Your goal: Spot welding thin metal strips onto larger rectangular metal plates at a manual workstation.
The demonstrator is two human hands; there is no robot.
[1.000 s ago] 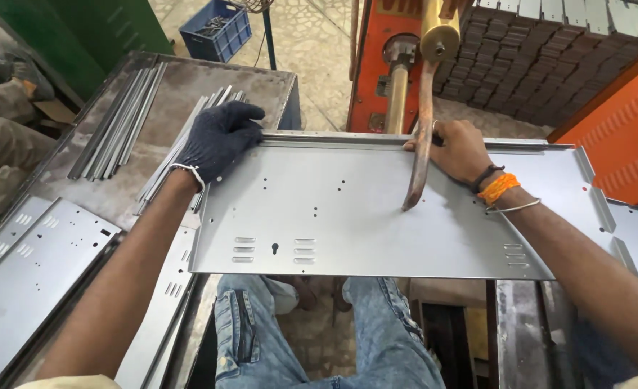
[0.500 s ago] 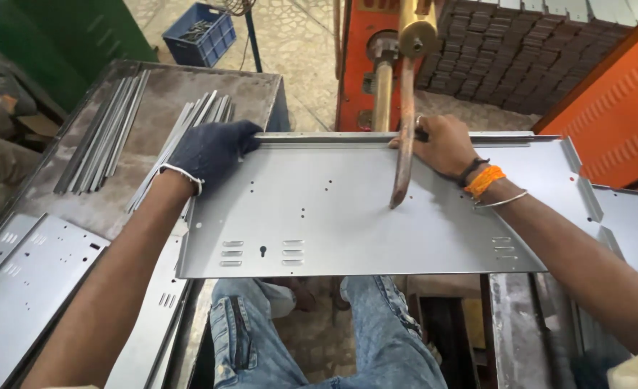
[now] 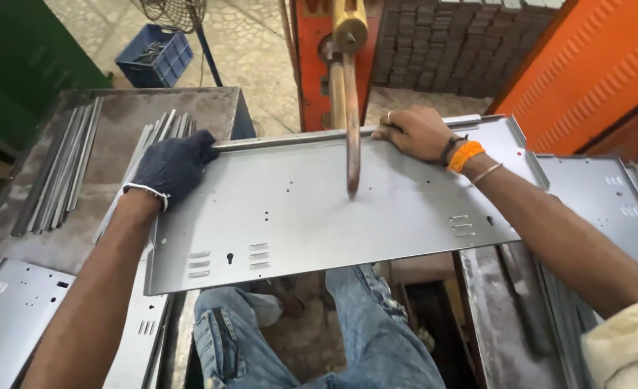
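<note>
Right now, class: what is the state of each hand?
Left hand: gloved, closed on the far left edge of the metal panel.
Right hand: bare, closed on the panel's far edge.

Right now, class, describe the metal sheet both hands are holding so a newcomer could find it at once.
Start at the orange machine with its brass-coloured arm hanging down. Under that arm's tip lies the grey metal panel, gripped at its far edge by the gloved left hand and bare right hand. Unlike the stacked panels alongside, it spans the person's knees.
</note>
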